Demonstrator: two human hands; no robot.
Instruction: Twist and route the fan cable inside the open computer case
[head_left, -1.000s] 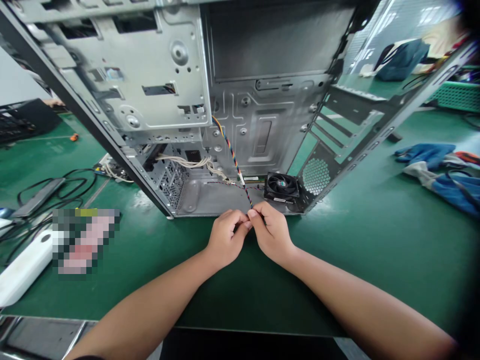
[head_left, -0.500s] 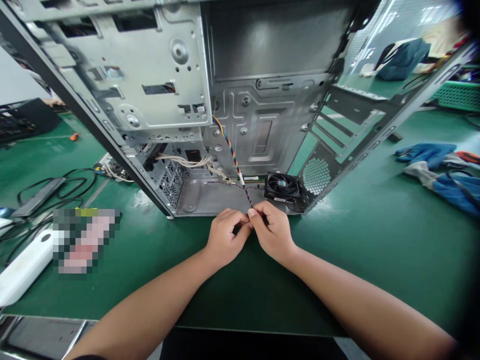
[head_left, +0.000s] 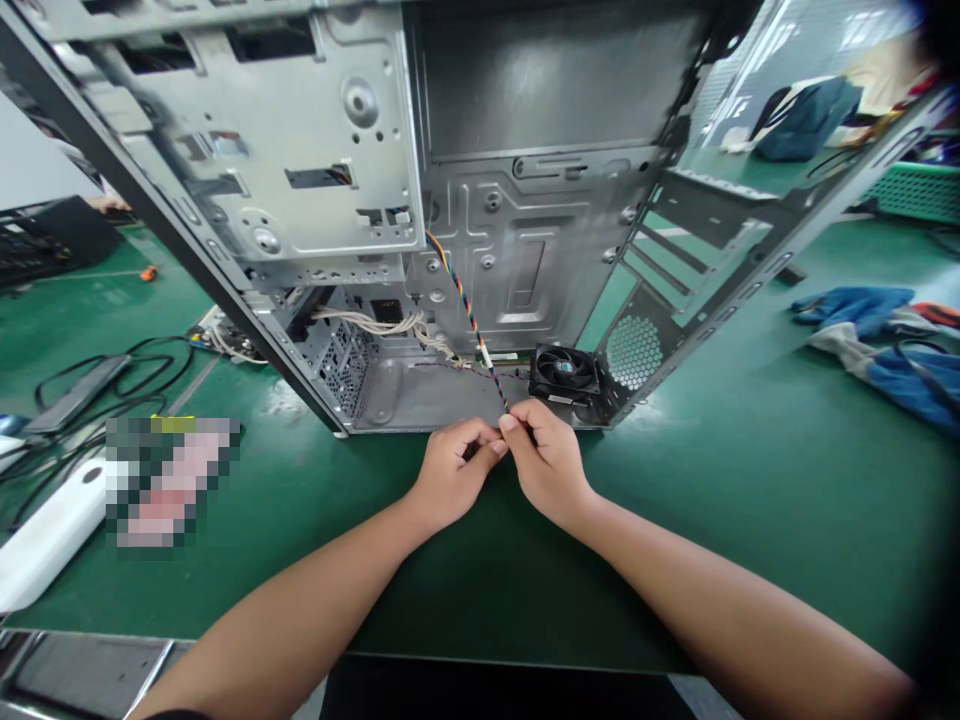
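Note:
A twisted multicoloured cable (head_left: 466, 308) with a white label comes out of the drive cage of an open metal computer case (head_left: 540, 280) and runs down toward me. Its lower end disappears between my fingers. My right hand (head_left: 546, 460) is closed, thumb and fingertips pinching that end. Fingertip to fingertip with it, my left hand (head_left: 456, 475) is closed in a pinch as well, close by the cable end; the fingers cover what it grips. Both hands are just in front of the case's lower edge. Behind them a black fan (head_left: 564, 372) lies on the case floor.
White wires (head_left: 375, 322) hang inside the case at left. On the green table (head_left: 675, 540) lie a white power strip (head_left: 60, 530), black cables and a black adapter (head_left: 79, 392) to the left. Blue and grey gloves (head_left: 885, 340) lie at right, a green basket (head_left: 911, 190) behind.
The held cable end has shifted very slightly to the right with my right hand's fingertips. My left fingers have moved a little; the case and fan stay put.

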